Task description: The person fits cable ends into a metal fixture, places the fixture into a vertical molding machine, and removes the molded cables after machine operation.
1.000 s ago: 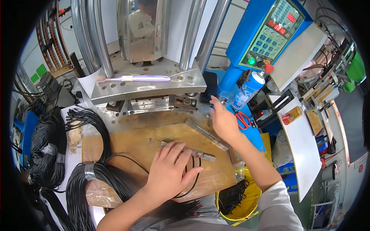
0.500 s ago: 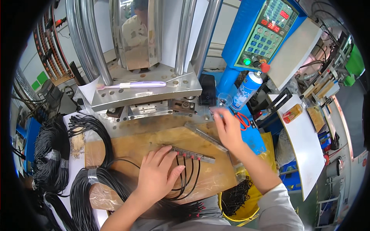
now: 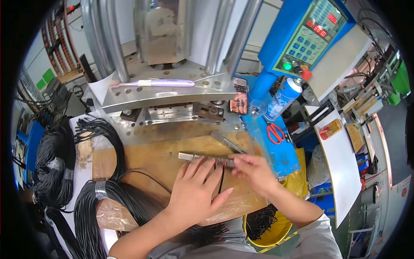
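My left hand (image 3: 194,187) lies flat across a narrow metal mould bar (image 3: 186,156), its fingers stretched over the middle. The bar's pale left end shows past the fingertips. At the bar's right end my right hand (image 3: 254,172) is closed, thumb and fingers pinching it. A black cable (image 3: 222,179) runs from the bar toward me; other cables there are mostly hidden under my left hand. Behind the bar, a second metal strip (image 3: 228,142) lies slanted on the brown work board (image 3: 151,151).
Black cable bundles (image 3: 92,207) fill the left. A press plate (image 3: 172,100) with a toothbrush (image 3: 159,83) stands ahead. To the right are a phone (image 3: 239,97), clear cup (image 3: 258,108), spray can (image 3: 284,99), red-handled scissors (image 3: 275,133) and a yellow bin (image 3: 280,231) of black scraps.
My right hand has come down and left from near the cup to the bar's right end. The bar is turned slightly, and my left hand has shifted right over it. The phone screen now shows a picture.
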`<state>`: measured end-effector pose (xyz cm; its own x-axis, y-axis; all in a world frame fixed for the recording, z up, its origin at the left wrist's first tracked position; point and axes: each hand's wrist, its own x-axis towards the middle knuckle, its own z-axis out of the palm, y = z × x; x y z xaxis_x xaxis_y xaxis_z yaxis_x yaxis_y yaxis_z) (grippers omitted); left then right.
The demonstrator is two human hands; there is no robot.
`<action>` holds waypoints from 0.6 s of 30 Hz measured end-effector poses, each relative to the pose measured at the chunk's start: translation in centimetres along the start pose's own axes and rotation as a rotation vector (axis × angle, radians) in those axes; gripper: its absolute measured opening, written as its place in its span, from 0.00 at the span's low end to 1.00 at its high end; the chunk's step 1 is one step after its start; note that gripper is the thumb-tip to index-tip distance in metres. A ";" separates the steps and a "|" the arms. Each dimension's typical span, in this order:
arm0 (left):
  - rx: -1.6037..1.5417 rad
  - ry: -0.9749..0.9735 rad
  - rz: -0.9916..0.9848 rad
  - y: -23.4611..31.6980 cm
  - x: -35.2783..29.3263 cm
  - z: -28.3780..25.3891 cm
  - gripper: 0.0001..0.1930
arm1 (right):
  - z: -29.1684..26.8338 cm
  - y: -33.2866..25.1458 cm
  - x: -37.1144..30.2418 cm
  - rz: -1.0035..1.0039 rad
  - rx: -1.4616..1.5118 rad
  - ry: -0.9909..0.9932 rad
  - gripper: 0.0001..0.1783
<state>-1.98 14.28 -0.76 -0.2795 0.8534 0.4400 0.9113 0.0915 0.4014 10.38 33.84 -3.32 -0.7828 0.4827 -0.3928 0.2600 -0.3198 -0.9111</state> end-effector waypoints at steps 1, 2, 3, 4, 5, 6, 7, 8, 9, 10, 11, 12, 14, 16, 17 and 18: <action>0.010 0.027 -0.012 -0.2 0.0 0.0 0.26 | 0.2 -0.8 1.0 0.006 -0.009 -0.009 0.16; 0.023 0.054 -0.027 -0.4 0.0 0.0 0.27 | 0.6 -1.5 2.2 0.001 0.027 -0.001 0.16; 0.033 0.057 -0.049 -0.7 -0.1 -0.1 0.27 | 1.1 -2.1 3.6 -0.001 0.068 -0.002 0.16; 0.078 0.059 -0.050 -1.0 -0.3 -0.4 0.28 | 1.6 -2.4 5.4 -0.050 0.091 -0.006 0.15; 0.117 0.061 -0.044 -1.4 -0.4 -0.6 0.29 | 2.0 -2.5 7.3 -0.102 0.115 -0.002 0.14; 0.125 0.064 -0.062 -1.9 -0.5 -0.8 0.29 | 2.6 -3.1 9.2 -0.156 0.144 -0.047 0.14; 0.181 0.040 -0.072 -2.7 -0.8 -0.9 0.29 | 3.9 -3.7 11.4 -0.233 0.162 -0.071 0.13; 0.227 0.021 -0.071 -3.4 -0.8 -1.0 0.29 | 4.9 -4.6 13.2 -0.317 0.177 -0.082 0.12; 0.232 0.021 -0.082 -4.3 -0.9 -0.9 0.29 | 5.5 -5.0 15.7 -0.375 0.167 -0.086 0.14; 0.288 0.015 -0.078 -5.2 -0.8 -0.9 0.29 | 5.9 -5.4 18.2 -0.437 0.158 -0.090 0.15; 0.341 0.009 -0.074 -6.2 -0.5 -0.7 0.29 | 6.3 -5.5 20.5 -0.433 0.157 -0.102 0.15; 0.344 0.010 -0.085 -7.2 0.0 -0.5 0.29 | 6.5 -5.4 22.7 -0.443 0.148 -0.118 0.14; 0.393 0.039 -0.076 -9.2 1.3 -0.4 0.30 | 7.4 -5.4 25.1 -0.451 0.139 -0.141 0.13; 0.437 0.057 -0.041 -10.6 2.6 -0.9 0.27 | 8.4 -5.1 27.0 -0.486 0.176 -0.025 0.15; 0.394 -0.010 -0.058 -10.8 3.4 -0.8 0.26 | 7.8 -4.8 28.5 -0.489 0.173 -0.018 0.15; 0.349 -0.075 -0.071 -11.0 4.2 -0.7 0.24 | 7.0 -4.5 29.9 -0.673 -0.146 0.113 0.16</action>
<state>-13.39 16.54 -2.77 -0.3350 0.8728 0.3551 0.9422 0.3110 0.1244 -18.19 44.00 -10.06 -0.7390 0.6217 0.2596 -0.1815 0.1874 -0.9654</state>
